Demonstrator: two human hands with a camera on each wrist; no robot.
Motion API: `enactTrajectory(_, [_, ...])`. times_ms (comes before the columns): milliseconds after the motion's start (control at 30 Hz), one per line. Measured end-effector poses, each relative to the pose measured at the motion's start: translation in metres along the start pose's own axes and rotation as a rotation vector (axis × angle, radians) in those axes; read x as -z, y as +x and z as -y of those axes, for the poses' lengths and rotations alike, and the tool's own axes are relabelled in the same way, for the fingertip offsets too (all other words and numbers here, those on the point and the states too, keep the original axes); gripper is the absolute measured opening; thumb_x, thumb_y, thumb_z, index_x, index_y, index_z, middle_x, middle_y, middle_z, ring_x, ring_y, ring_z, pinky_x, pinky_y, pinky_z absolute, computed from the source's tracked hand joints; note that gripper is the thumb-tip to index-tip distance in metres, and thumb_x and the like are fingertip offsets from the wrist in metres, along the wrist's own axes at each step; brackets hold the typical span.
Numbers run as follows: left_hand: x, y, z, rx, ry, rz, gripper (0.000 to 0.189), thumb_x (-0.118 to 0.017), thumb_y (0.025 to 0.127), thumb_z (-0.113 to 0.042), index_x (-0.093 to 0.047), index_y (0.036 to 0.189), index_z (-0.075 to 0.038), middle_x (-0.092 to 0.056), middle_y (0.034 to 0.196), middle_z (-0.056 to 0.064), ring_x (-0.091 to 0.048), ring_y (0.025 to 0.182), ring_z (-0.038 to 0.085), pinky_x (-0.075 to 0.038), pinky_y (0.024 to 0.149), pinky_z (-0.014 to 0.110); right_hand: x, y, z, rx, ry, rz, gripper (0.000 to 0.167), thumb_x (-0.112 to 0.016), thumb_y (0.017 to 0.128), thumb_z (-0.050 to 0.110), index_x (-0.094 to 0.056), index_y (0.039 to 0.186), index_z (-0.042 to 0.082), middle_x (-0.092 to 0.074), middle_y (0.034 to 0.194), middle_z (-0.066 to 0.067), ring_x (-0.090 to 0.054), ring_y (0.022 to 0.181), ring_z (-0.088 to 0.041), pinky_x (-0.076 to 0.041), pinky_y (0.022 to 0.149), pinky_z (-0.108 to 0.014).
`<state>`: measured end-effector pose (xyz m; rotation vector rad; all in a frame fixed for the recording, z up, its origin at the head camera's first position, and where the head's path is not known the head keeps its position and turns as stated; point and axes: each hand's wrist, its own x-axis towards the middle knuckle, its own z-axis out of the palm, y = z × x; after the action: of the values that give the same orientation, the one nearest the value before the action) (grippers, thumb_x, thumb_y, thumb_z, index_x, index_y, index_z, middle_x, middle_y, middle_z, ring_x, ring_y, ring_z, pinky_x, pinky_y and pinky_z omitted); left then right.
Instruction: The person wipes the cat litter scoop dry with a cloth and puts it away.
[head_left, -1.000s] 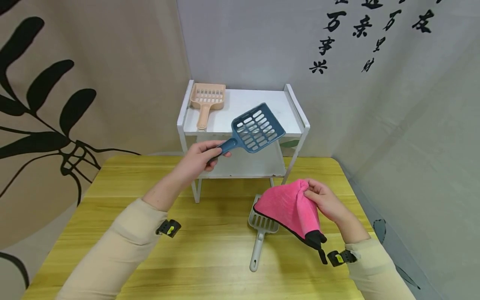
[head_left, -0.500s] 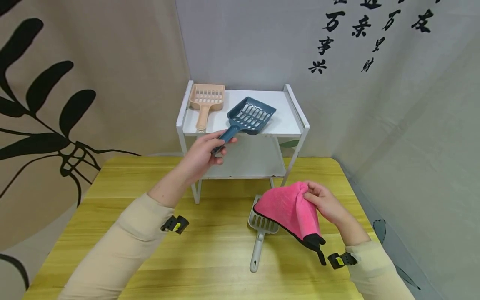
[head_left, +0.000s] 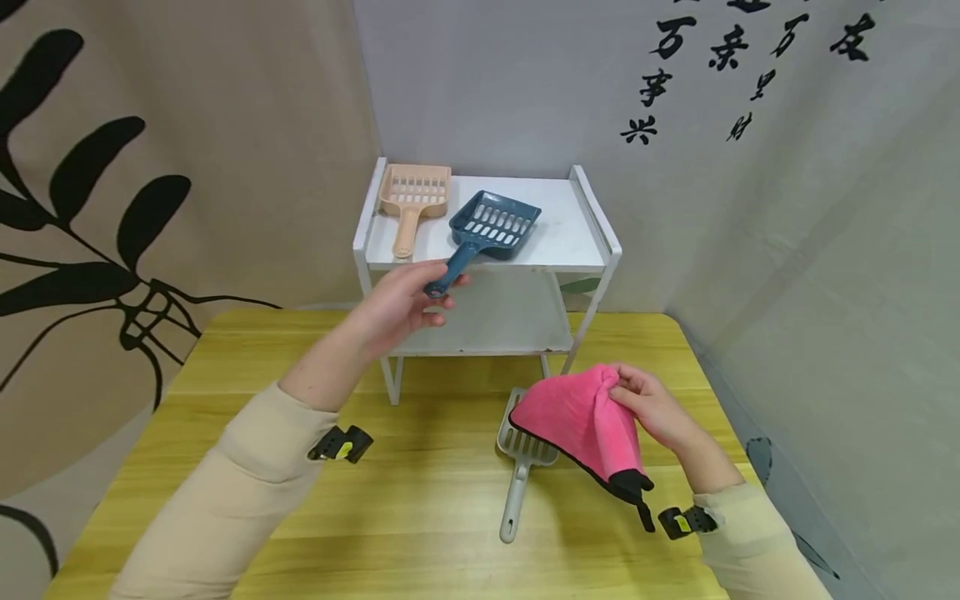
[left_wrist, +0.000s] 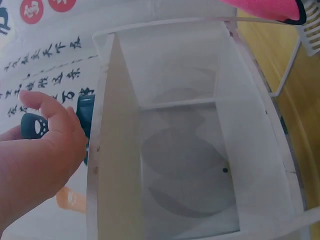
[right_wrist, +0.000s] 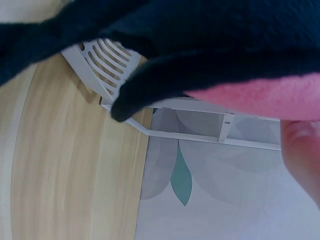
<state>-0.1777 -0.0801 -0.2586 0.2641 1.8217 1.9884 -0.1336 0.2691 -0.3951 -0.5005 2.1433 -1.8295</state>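
In the head view my left hand (head_left: 393, 308) holds the handle of a dark blue slotted litter scoop (head_left: 495, 223) between thumb and fingers. Its pan is at the white shelf's top, and the handle sticks out over the front edge. The left wrist view shows some fingers (left_wrist: 55, 112) loosely bent around the handle end (left_wrist: 34, 126). My right hand (head_left: 652, 404) pinches a pink cloth (head_left: 573, 412) with black edging, which hangs above the table. Below it lies a grey litter scoop (head_left: 517, 492), its pan partly covered by the cloth in this view.
A peach litter scoop (head_left: 412, 196) lies at the left of the white two-tier shelf (head_left: 555, 196), which has raised side rails. The shelf stands at the back of the wooden table (head_left: 405, 500). Curtain-like walls rise behind and at both sides.
My left hand has brought the blue scoop leftward, from tilted over the shelf's front to level at its top, and its fingers look looser. The right hand and cloth have barely moved.
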Motion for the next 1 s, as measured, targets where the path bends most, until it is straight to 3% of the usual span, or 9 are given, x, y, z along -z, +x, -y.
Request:
enactTrajectory(200, [0.004,-0.006,0.004,0.039,0.034,0.036,0.039,-0.03,0.102,-0.022,-0.041,0.13,0.003,-0.063,0.089,-0.009,-0.048,0.065,0.004,-0.043,0.059,0.016,0.001,0.0,0.001,0.007,0.013,0.019,0.019,-0.041,0.098,0.004,-0.053,0.105,0.017,-0.062,0.095,0.013,-0.058,0.079,0.0,-0.05,0.068,-0.015])
enactTrajectory(400, [-0.001,-0.003,0.004,0.028,-0.035,0.096,0.038,-0.029,0.103,-0.019,-0.036,0.134,0.001,-0.064,0.083,-0.009,-0.047,0.059,0.003,-0.04,0.054,0.014,-0.002,0.001,0.002,0.028,0.018,0.029,0.018,-0.041,0.098,0.003,-0.053,0.105,0.015,-0.063,0.093,0.013,-0.058,0.078,0.0,-0.05,0.067,-0.015])
enactTrajectory(867, [-0.019,0.021,0.002,0.037,-0.103,0.021,0.037,-0.03,0.104,-0.022,-0.036,0.133,0.0,-0.062,0.085,-0.008,-0.044,0.057,0.001,-0.036,0.051,0.012,0.001,-0.001,0.001,0.043,0.033,0.031,0.02,-0.041,0.098,0.002,-0.053,0.106,0.016,-0.063,0.092,0.012,-0.058,0.077,0.0,-0.05,0.066,-0.015])
enactTrajectory(1000, [-0.019,0.022,0.003,0.027,-0.144,0.052,0.03,-0.032,0.103,-0.022,-0.04,0.125,-0.004,-0.063,0.085,-0.008,-0.046,0.057,0.001,-0.038,0.051,0.012,0.003,-0.002,0.001,0.031,0.023,0.029,0.019,-0.042,0.098,0.004,-0.053,0.106,0.017,-0.063,0.093,0.012,-0.058,0.077,0.0,-0.05,0.066,-0.016])
